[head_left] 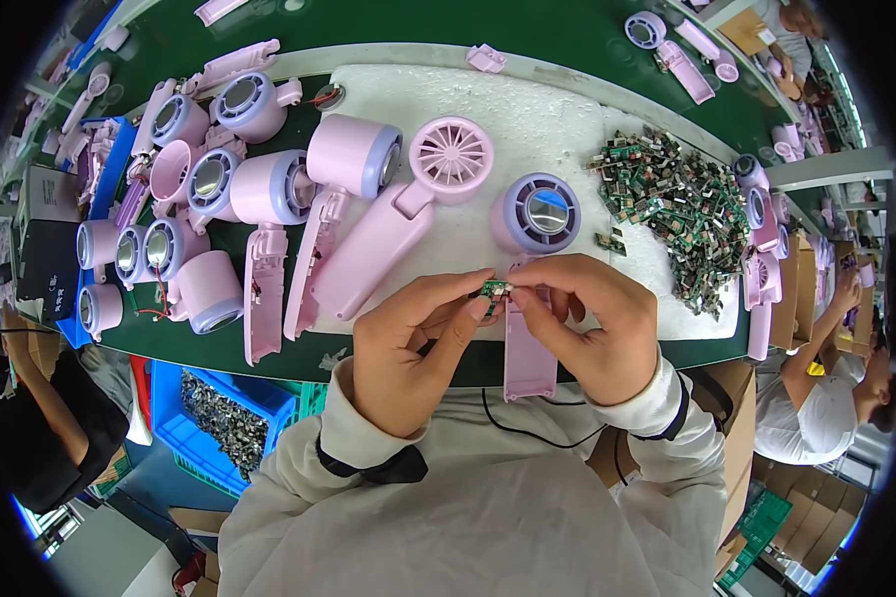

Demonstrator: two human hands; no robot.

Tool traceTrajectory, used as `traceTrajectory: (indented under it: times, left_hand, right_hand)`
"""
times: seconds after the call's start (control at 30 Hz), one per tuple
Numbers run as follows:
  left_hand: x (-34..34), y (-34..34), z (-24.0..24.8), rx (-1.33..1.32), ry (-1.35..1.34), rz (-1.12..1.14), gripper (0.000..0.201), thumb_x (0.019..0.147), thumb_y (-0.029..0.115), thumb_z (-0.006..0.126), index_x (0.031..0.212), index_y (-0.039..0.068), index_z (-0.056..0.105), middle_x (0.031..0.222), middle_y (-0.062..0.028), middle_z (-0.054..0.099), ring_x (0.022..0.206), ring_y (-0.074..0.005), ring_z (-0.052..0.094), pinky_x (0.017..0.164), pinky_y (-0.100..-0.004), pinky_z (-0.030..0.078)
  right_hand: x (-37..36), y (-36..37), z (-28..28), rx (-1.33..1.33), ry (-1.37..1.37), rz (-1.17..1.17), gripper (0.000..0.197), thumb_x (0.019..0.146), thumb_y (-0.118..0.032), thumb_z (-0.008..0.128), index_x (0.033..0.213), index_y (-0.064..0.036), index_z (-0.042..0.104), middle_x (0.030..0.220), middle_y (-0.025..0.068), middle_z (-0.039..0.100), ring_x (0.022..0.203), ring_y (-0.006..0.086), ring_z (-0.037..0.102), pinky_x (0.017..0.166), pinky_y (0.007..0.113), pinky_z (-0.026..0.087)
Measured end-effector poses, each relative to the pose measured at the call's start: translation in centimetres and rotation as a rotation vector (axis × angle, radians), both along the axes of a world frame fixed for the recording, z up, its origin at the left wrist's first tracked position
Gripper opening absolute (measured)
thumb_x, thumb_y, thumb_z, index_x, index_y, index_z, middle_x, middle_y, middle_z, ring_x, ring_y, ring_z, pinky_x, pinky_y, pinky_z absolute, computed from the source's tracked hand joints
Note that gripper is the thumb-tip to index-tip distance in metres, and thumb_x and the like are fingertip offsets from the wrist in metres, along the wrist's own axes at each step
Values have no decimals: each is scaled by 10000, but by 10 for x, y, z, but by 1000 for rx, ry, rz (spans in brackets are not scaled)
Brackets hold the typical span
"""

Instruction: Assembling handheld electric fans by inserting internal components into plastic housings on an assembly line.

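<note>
At the near edge of the table, we see an open pink handle shell; its lower end seems to stand slightly past this edge, so we judge that a brush of the right sleeve could turn it or push it off. Above the shell, the left hand and the right hand are both closed, pinching one small green circuit board between thumbs and fingers. Because the grip is only at the tips, the board could, in our opinion, slip and fall; too strong pressure could also bend its small parts.

About direction: the shell has its long axis running away from the body, with the hollow side upward. The board is tilted, but the fingers cover much of it, therefore we cannot tell its long axis with certainty. Beyond the hands, the round fan head turns its silver centre upward. Farther to the right lies a pile of circuit boards.
</note>
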State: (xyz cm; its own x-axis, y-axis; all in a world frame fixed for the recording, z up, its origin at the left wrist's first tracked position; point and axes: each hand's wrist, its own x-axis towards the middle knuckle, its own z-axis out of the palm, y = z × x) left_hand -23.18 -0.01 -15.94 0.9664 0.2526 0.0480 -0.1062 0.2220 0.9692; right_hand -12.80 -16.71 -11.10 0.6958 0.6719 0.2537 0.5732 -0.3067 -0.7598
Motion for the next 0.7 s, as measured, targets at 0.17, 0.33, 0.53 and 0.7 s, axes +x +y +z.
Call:
traceTrajectory:
  times: [0.17, 0.33, 0.53, 0.7]
  left_hand:
    - [-2, -3, -3, 220, -55, 49, 300, 982, -71, 610, 1279, -39, 641, 1185, -175, 688, 1012, -212, 710, 883, -299, 581]
    - [-1, -3, -2, 431, -88, 79, 299, 942, -83, 650, 1231, -18, 690, 1153, -164, 704, 940, -211, 726, 789, -274, 574]
    - [-3, -14, 5, 593, -122, 191, 313, 914, -100, 678, 1210, -6, 710, 1134, -177, 701, 936, -217, 721, 773, -271, 561]
    - [-5, -35, -1, 785, -142, 425, 364, 873, -133, 699, 1212, 0, 720, 1081, -174, 700, 907, -212, 716, 752, -265, 553]
  right_hand:
    - [2, -2, 7, -22, 53, 39, 341, 842, 67, 740, 1170, -11, 695, 951, 57, 746, 592, 85, 560, 538, 229, 447]
    - [8, -5, 9, -13, -26, 82, 308, 820, 77, 758, 1112, 0, 698, 931, 59, 744, 569, 72, 546, 534, 219, 443]
    - [-10, -6, 1, 73, 78, -31, 194, 805, 88, 774, 966, 4, 704, 941, 67, 755, 589, 42, 544, 535, 204, 433]
    - [-27, 3, 1, 150, 265, -182, 158, 806, 104, 773, 867, -11, 683, 988, 94, 770, 622, 22, 543, 543, 190, 427]
